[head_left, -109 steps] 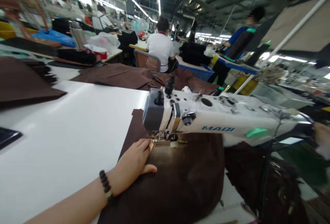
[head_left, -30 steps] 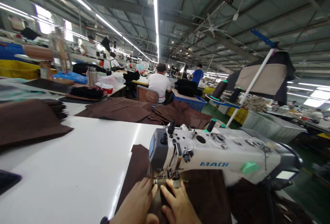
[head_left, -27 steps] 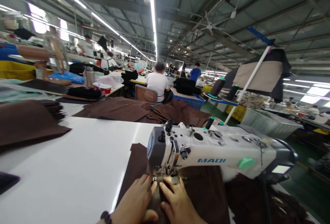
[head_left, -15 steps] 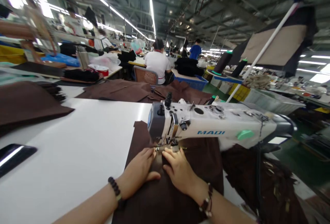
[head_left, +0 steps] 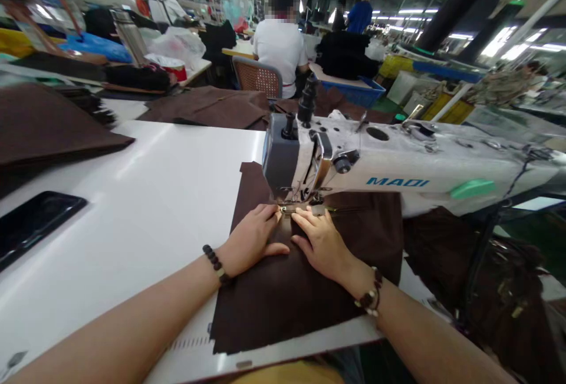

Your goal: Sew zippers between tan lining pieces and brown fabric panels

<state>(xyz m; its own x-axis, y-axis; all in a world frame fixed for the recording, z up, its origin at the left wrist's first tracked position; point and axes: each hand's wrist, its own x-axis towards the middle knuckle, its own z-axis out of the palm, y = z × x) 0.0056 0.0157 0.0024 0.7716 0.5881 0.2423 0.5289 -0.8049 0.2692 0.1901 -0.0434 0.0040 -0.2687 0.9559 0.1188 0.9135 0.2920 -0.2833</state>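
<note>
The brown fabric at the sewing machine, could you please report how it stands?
Left hand and right hand resting on brown fabric. Fabric partly under sewing machine. Phone at left, apart from fabric.

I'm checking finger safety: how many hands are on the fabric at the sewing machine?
2: the left hand and, to its right, the right hand, both on the brown fabric.

The right hand [head_left: 325, 245] had moved from beside the end of the machine [head_left: 398, 151], at the frame's right edge, onto the cloth [head_left: 283, 301] near centre. The view had tipped, bringing the cloth's near edge into the lower middle and more of the phone [head_left: 39, 225] into the left.
</note>
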